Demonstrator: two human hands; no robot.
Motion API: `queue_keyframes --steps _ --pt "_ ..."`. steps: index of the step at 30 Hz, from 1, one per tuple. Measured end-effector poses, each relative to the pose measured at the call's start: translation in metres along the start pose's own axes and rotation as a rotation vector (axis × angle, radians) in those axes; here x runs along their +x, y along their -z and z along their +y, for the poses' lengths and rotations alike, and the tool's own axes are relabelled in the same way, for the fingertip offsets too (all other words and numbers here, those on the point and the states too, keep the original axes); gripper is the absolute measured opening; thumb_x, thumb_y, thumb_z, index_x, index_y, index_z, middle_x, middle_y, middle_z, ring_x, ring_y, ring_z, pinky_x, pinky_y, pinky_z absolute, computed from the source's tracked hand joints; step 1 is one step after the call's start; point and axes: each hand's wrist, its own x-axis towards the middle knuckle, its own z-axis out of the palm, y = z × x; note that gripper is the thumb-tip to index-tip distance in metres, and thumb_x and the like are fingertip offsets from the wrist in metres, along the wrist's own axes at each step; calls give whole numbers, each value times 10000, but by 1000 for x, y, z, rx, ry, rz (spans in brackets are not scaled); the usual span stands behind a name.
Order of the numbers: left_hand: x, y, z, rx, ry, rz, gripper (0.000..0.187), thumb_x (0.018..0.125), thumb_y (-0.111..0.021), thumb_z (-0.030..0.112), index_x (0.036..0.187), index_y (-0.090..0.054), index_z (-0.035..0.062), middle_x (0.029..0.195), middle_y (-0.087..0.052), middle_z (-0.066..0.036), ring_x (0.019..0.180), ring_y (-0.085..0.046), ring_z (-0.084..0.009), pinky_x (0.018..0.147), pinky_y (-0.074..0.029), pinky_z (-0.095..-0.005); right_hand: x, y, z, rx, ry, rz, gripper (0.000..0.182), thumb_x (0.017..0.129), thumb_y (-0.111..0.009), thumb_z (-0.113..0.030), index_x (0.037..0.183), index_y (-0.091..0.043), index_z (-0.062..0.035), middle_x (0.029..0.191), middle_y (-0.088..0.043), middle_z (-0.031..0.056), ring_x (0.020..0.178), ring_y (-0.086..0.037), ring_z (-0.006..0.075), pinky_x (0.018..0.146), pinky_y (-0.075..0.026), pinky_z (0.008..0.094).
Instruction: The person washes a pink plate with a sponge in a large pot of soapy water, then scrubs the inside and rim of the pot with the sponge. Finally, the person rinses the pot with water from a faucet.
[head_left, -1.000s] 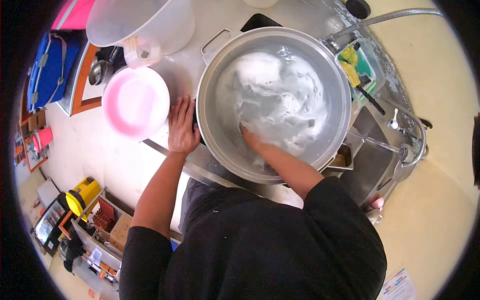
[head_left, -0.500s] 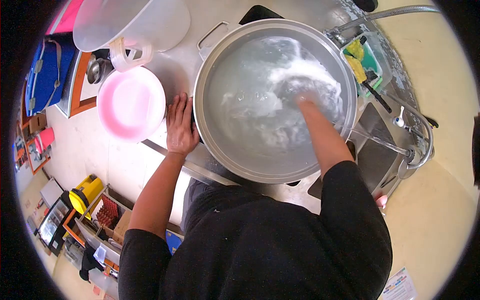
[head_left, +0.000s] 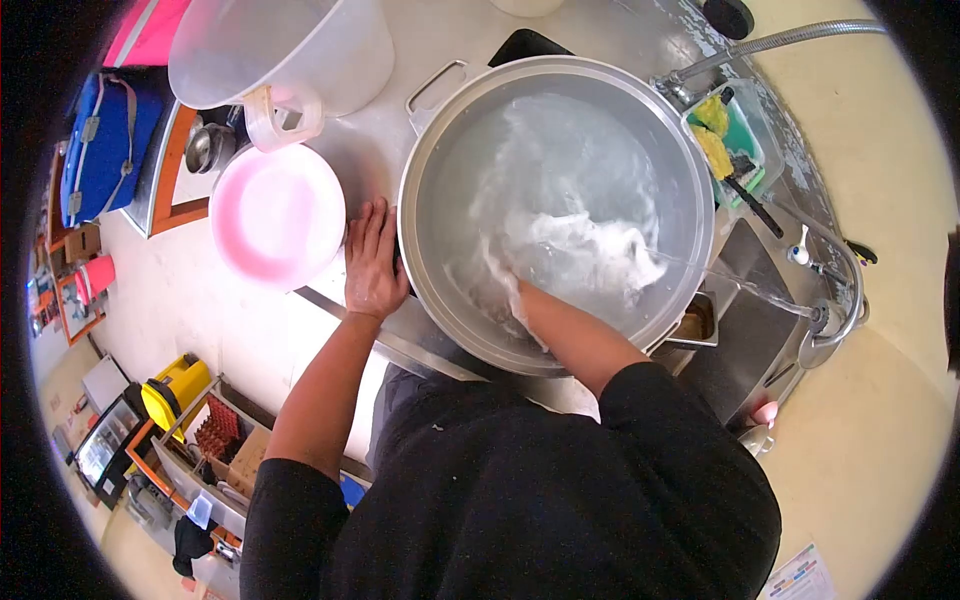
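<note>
A large round metal pot [head_left: 426,313] stands in front of me, holding cloudy water [head_left: 560,150] with white swirls and froth. My right hand [head_left: 518,296] is plunged into the water near the pot's front-left wall. Its fingers are hidden under the surface, so I cannot see whether they hold anything. My left hand [head_left: 376,265] lies flat on the metal counter [head_left: 372,160], fingers stretched out, right beside the pot's left side. Left of that hand sits a pink-and-white basin [head_left: 280,215]. From the faucet [head_left: 820,318] on the right, a stream of water runs into the pot.
A translucent plastic pitcher [head_left: 340,60] with a handle stands at the back left. Behind the pot's right side is a green container [head_left: 742,135] with yellow sponges and a black-handled brush. A small metal pan [head_left: 697,322] sits by the pot's lower right. A hose [head_left: 800,35] crosses the upper right.
My right hand has swept through the water from the pot's right side to its front left, and the froth has shifted. My left hand stays flat on the counter. The view has shifted slightly.
</note>
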Motion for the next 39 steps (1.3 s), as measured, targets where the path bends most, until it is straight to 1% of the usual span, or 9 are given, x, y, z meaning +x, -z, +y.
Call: queue_keyframes --steps 5,12,14,19,23,27,30,33,39 --pt "0 0 0 25 2 -20 762 848 -532 138 1579 -343 33 1670 -285 -152 1555 -231 -350 1274 -152 -525 19 10 18 10 20 32 468 1006 -449 -200 1446 -509 -53 1507 -500 201 1382 -496 332 1166 -388 417" --pt "1 -1 -2 2 -5 -15 736 863 -542 147 1566 -363 20 1668 -290 -157 1551 -240 -357 1262 -180 -528 35 47 56 -52 -83 68 463 997 -455 -197 1429 -524 -44 1499 -504 209 1374 -503 334 1157 -396 421" --pt "-1 -2 -4 14 -9 -9 725 872 -549 160 1560 -373 16 1665 -296 -160 1549 -242 -359 1260 -183 -529 33 67 76 -76 -140 69 462 995 -457 -196 1424 -528 -42 1497 -506 211 1372 -505 335 1155 -399 422" --pt "0 0 -2 23 -6 -32 728 884 -558 186 1565 -367 15 1659 -310 -166 1549 -239 -364 1259 -179 -535 11 122 133 -155 -425 92 459 988 -461 -193 1412 -538 -35 1491 -509 216 1367 -509 337 1149 -405 424" --pt "1 -2 -3 -10 -24 -2 735 885 -565 207 1565 -365 12 1660 -308 -167 1550 -234 -367 1257 -178 -542 4 138 147 -188 -608 119 457 984 -464 -191 1403 -547 -30 1487 -512 220 1363 -513 338 1144 -409 426" --pt "-1 -1 -1 8 -3 -32 731 882 -580 217 1555 -384 8 1659 -310 -167 1550 -234 -369 1253 -181 -547 -5 146 153 -201 -666 116 454 979 -467 -189 1393 -555 -26 1482 -514 224 1359 -517 339 1139 -414 428" --pt "2 0 0 9 8 -39 738 873 -586 201 1555 -381 7 1660 -308 -167 1551 -230 -368 1254 -180 -547 -20 144 151 -225 -636 83 453 975 -469 -188 1386 -561 -22 1479 -516 227 1355 -520 340 1135 -418 430" --pt "1 0 -1 7 17 -47 751 864 -584 183 1562 -366 9 1661 -304 -167 1553 -227 -368 1256 -178 -547 -26 121 133 -240 -564 49 451 971 -472 -187 1379 -567 -18 1475 -518 230 1352 -523 341 1132 -421 431" --pt "0 0 -1 0 12 -43 754 864 -574 173 1568 -355 13 1665 -295 -167 1556 -219 -367 1257 -174 -548 14 64 74 -133 -276 99 448 964 -476 -184 1364 -580 -11 1469 -522 237 1346 -528 343 1124 -429 434"
